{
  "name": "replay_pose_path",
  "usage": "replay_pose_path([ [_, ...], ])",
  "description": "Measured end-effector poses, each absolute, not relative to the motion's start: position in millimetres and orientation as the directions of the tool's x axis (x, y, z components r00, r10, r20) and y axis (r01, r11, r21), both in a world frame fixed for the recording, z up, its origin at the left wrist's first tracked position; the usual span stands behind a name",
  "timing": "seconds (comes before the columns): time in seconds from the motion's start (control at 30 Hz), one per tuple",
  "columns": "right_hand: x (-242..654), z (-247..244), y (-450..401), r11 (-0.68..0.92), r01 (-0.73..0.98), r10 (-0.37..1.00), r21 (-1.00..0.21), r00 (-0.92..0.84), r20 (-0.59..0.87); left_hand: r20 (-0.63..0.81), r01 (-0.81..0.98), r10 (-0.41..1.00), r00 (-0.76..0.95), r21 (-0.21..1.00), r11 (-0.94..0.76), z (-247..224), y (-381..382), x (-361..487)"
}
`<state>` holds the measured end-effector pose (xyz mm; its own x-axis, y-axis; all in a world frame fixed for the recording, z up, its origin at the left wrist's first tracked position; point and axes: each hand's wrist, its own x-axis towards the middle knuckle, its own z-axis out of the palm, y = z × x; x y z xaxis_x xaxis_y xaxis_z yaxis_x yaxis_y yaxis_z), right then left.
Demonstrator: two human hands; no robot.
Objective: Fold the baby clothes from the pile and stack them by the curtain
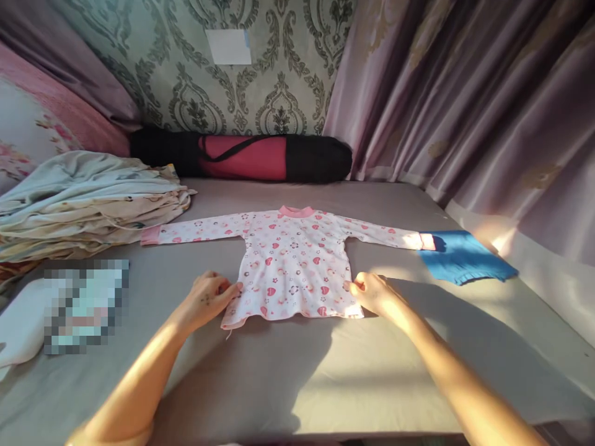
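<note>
A small white long-sleeved shirt (292, 266) with a heart and flower print and a pink collar lies spread out, sleeves stretched to both sides. My left hand (211, 297) pinches its left side edge above the hem. On the opposite side edge, my right hand (372, 291) is closed on the fabric at about the same height. The hem between them is wavy, and a loose thread hangs at its left corner. The shirt's right cuff rests on a folded blue cloth (469, 257).
The grey sheet (260, 384) covers the bed. Rumpled pale bedding (88, 198) lies at left, near a white object (32, 316) and a blurred-out item (90, 306). A black and red roll-shaped bag (242, 158) lies along the wall. Purple curtains (441, 93) hang at right.
</note>
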<state>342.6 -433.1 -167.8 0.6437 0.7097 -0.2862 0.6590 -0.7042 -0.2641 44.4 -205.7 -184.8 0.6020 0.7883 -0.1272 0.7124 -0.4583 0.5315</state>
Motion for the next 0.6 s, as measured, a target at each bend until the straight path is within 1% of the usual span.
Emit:
replay_pose_path([
  [0.1,326.5,-168.4,-442.5,-0.680,0.688,0.733,-0.253,0.638,-0.234,-0.138,0.753,0.800,0.584,0.461,-0.470,-192.4,-222.8,43.2],
  [0.13,323.0,-169.3,-444.7,-0.666,0.700,0.746,-0.258,0.632,-0.211,-0.129,0.763,0.813,0.567,0.453,-0.461,-193.0,-226.1,44.1],
  [0.2,318.7,-172.4,-448.5,-0.643,0.710,0.764,-0.285,0.623,-0.171,-0.128,0.767,0.829,0.545,0.475,-0.431,-191.0,-230.4,46.8],
  [0.27,316.8,-175.8,-451.7,-0.631,0.698,0.766,-0.338,0.629,-0.130,-0.155,0.760,0.841,0.518,0.535,-0.370,-186.0,-233.3,49.9],
  [0.33,315.9,-177.6,-454.2,-0.622,0.670,0.757,-0.406,0.647,-0.091,-0.188,0.741,0.864,0.468,0.616,-0.267,-180.7,-235.9,52.8],
  [0.47,314.5,-175.8,-458.0,-0.578,0.592,0.756,-0.562,0.648,-0.095,-0.321,0.607,0.877,0.357,0.793,0.043,-172.7,-239.8,55.7],
  [0.53,315.4,-176.0,-460.1,-0.549,0.581,0.779,-0.600,0.616,-0.115,-0.392,0.522,0.853,0.344,0.835,0.174,-168.8,-239.5,54.9],
  [0.6,318.8,-179.3,-462.0,-0.526,0.590,0.804,-0.613,0.580,-0.132,-0.415,0.449,0.831,0.371,0.863,0.230,-165.6,-237.3,52.2],
])
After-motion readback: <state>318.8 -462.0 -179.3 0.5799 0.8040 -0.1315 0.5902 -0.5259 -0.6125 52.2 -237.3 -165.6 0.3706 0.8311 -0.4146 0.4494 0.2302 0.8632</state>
